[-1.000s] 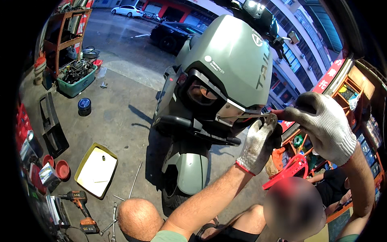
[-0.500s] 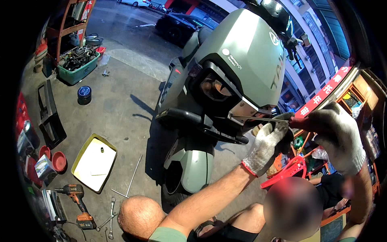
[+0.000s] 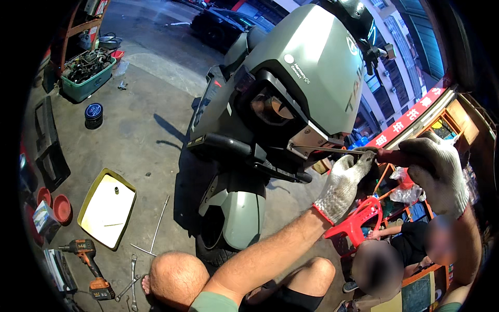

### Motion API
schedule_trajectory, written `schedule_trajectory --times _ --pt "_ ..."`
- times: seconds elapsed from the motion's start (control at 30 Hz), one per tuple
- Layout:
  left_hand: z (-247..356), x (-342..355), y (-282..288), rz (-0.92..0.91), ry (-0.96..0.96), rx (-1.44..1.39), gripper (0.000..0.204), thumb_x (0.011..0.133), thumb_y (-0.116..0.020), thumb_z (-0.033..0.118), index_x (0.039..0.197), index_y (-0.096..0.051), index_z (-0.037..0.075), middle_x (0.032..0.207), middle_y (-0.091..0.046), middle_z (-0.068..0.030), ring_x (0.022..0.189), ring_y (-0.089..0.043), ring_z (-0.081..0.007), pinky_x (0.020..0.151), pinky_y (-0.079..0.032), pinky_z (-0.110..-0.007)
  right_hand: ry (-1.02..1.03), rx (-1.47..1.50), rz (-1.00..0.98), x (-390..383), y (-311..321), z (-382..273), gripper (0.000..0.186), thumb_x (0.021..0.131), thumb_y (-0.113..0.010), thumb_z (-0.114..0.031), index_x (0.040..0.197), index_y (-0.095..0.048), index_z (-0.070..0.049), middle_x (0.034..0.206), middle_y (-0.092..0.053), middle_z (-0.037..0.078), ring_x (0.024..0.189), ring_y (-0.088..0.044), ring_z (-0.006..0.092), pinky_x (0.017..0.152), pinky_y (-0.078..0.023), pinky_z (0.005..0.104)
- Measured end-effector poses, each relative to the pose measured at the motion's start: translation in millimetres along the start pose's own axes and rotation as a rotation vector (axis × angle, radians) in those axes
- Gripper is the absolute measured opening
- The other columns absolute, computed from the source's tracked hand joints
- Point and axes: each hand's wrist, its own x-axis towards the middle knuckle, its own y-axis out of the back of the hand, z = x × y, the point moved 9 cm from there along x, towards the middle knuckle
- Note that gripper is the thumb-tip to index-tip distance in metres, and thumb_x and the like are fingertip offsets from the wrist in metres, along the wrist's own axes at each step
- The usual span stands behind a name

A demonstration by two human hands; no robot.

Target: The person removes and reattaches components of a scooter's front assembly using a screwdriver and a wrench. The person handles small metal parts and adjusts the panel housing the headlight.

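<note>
A grey-green scooter (image 3: 312,62) stands in front of me, its headlight (image 3: 273,108) facing my hands. My right hand (image 3: 439,174), in a whitish glove, is wrapped round the dark red handle of a long screwdriver (image 3: 397,157). My left hand (image 3: 345,184), gloved with a red cuff, pinches the thin shaft near the handle and steadies it. The shaft runs left, its tip at the silver metal bracket (image 3: 309,139) under the headlight. Whether the tip sits in a screw is too small to tell. Below the bracket is the front mudguard (image 3: 244,221).
At left lie a cordless impact wrench (image 3: 92,265), spanners (image 3: 134,283), a T-handle wrench (image 3: 160,223) and a yellow-rimmed tray (image 3: 83,221). A green crate of parts (image 3: 86,86) stands farther off. Two people sit at right near a red plastic chair (image 3: 358,221).
The view has shifted so the scooter and floor items sit slightly farther left. Both hands keep hold of the screwdriver, its tip still at the bracket. More of the red chair shows.
</note>
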Motion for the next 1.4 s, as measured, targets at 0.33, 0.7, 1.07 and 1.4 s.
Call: schedule_trajectory --times 0.33,0.7,1.07,1.4 --pt "0.5 -5.0 9.8 0.049 -0.002 0.028 0.018 0.095 -0.06 0.026 0.1 -0.06 0.008 0.08 -0.061 -0.0025 0.067 -0.057 -0.0111 0.059 -0.046 -0.025 0.374 -0.598 -0.02 -3.5 -9.4 -38.5 0.038 0.068 -0.071 -0.009 0.105 -0.067 -0.011 0.083 -0.057 0.012 0.071 -0.058 0.0319 0.062 -0.046 0.0404" --pt "-2.5 -5.8 11.4 0.086 -0.008 0.055 0.019 0.096 -0.059 0.027 0.101 -0.06 0.008 0.079 -0.06 -0.0003 0.065 -0.056 -0.0101 0.056 -0.044 -0.025 0.106 -0.183 0.056 -1.0 -0.5 -9.6 0.035 0.064 -0.07 0.0 0.099 -0.066 0.001 0.082 -0.062 0.015 0.076 -0.065 0.029 0.069 -0.05 0.0361" --pt "4.3 -13.4 9.4 0.114 -0.036 0.147 0.017 0.097 -0.057 0.025 0.104 -0.06 0.009 0.08 -0.061 0.0001 0.067 -0.058 -0.0097 0.057 -0.045 -0.024 0.247 -0.372 0.059 -8.8 -1.5 -31.9 0.032 0.066 -0.072 -0.003 0.097 -0.067 -0.008 0.081 -0.059 0.012 0.073 -0.062 0.0337 0.064 -0.048 0.0405" --pt "-6.3 -15.4 29.4 0.181 -0.003 0.071 0.02 0.097 -0.057 0.028 0.092 -0.061 0.009 0.075 -0.061 0.0011 0.06 -0.055 -0.008 0.055 -0.045 -0.023 0.13 -0.223 0.014 -34.2 -3.2 -13.7 0.042 0.066 -0.069 0.005 0.106 -0.062 -0.004 0.094 -0.058 0.015 0.081 -0.059 0.0348 0.073 -0.048 0.0398"
